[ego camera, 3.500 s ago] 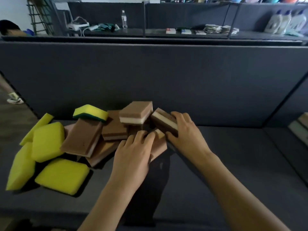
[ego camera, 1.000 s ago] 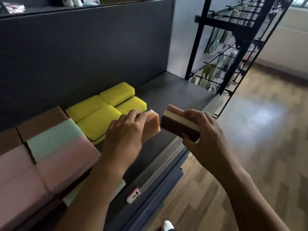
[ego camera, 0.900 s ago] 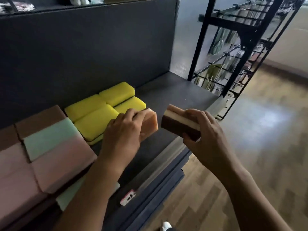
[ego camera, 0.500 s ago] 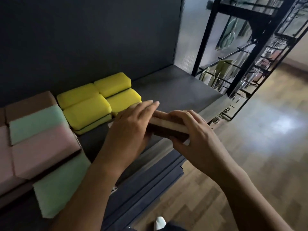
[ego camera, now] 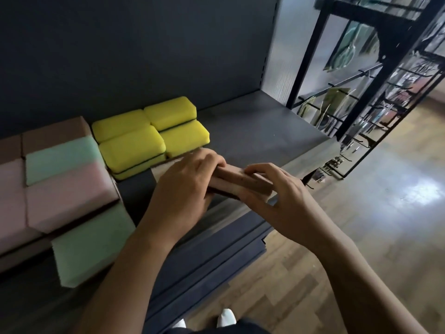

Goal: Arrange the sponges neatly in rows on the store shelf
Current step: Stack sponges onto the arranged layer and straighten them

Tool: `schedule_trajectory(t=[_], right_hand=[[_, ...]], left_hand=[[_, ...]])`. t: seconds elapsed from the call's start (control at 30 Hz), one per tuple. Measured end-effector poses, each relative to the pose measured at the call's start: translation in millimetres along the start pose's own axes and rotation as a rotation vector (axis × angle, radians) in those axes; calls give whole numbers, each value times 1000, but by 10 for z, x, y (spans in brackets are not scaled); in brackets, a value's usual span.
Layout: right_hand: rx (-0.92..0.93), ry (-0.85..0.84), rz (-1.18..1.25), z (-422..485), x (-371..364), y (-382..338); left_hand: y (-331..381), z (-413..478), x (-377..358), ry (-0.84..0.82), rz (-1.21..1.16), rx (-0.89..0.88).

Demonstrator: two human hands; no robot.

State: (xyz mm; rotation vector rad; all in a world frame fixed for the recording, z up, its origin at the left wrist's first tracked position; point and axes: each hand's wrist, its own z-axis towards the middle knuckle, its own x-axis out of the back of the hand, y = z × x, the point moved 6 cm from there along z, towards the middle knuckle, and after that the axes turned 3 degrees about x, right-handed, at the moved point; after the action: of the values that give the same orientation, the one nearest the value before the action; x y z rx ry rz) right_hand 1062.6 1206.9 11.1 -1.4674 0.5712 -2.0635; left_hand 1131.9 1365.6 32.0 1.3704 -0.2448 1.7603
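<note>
Both hands hold brown-and-cream layered sponges [ego camera: 243,183] pressed together into one stack over the front part of the dark shelf [ego camera: 252,131]. My left hand [ego camera: 185,189] wraps the stack's left end from above. My right hand [ego camera: 277,196] grips its right end, fingers curled over the top. Several yellow sponges [ego camera: 149,136] lie in neat stacked rows near the shelf's back wall, just behind my left hand. Pink, green and brown sponges [ego camera: 62,179] lie in rows at the left.
The shelf's bare right part runs to its end panel [ego camera: 279,56]. A black wire rack [ego camera: 375,92] with hanging goods stands beyond on the right. Wooden floor [ego camera: 361,225] lies below, and lower shelf edges [ego camera: 216,249] stick out under my arms.
A second ago each hand held its own sponge apart. The hands have come together and pressed the sponges into one stack, lowered toward the shelf beside the yellow sponges.
</note>
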Motion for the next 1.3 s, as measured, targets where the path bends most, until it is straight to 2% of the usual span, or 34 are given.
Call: schedule_trajectory(t=[0.33,0.47,0.67,0.9,1.17,1.3], right_hand=[[231,40,27,-46,104,-110],[327,34,51,-48,84,-212],[272,-71,152,60,-84,-311],[442,-112,253,214,-309,-826],[531,-210,311,316,-882,-1489],[524,-309,246,299,-1204,-1720]], left_hand=[[130,-124,-58,-239,-25,-49],[149,-187,97,-165,-42,-34],[81,-439,403,-50,50,37],[-14,-823,843,28,185,141],[-405,-1419,1311,51,277,285],[-613,-1762,1516,54,289,373]])
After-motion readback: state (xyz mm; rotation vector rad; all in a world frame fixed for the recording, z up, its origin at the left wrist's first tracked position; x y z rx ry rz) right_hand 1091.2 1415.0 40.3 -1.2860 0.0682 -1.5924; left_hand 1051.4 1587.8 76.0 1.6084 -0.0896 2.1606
